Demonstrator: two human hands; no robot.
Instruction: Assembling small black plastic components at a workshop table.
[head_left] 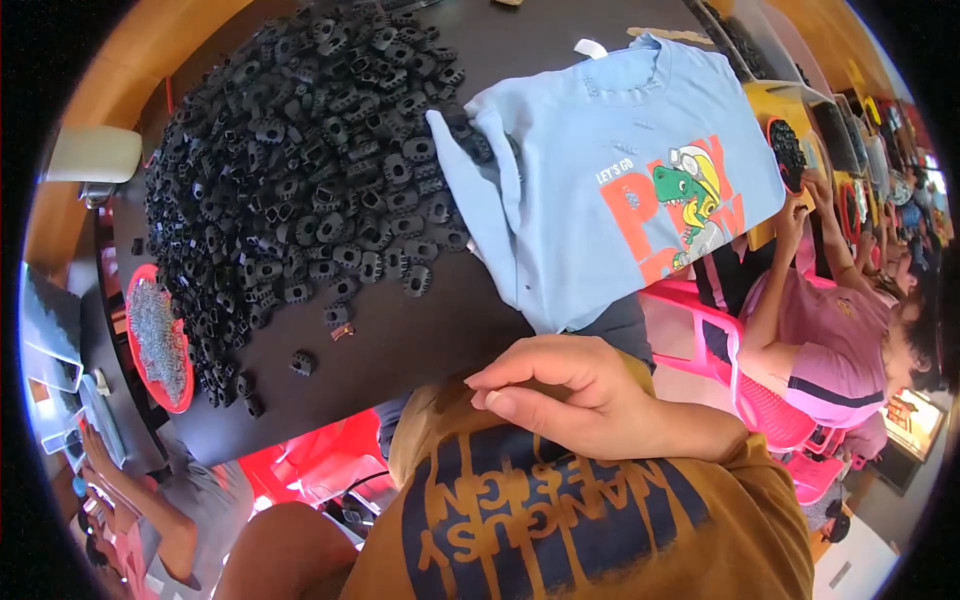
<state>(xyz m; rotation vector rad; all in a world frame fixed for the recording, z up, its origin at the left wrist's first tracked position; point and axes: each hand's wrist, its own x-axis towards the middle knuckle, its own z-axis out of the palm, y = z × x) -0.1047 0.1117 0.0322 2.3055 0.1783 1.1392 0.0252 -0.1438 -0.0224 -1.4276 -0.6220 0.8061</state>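
My right hand [565,390] is over my lap, just off the near edge of the dark table. Its fingers are curled and pressed together, with the thumb tip close to the forefinger tip; whatever they may hold is hidden. My left hand is out of view. Beyond the right hand, a light blue T-shirt [570,180] with a dinosaur print lies on the table, its lower part at the near edge. A big heap of small black plastic toothed pieces [290,160], like hair claw clip halves, covers the table's left, and some touch the shirt's sleeve.
A red basket [180,385] of small silvery metal bits stands at the table's left edge. One loose black piece [302,362] and a small red scrap [342,331] lie near the front. Pink chairs [690,320] and a person in a pink shirt [830,340] are at the right.
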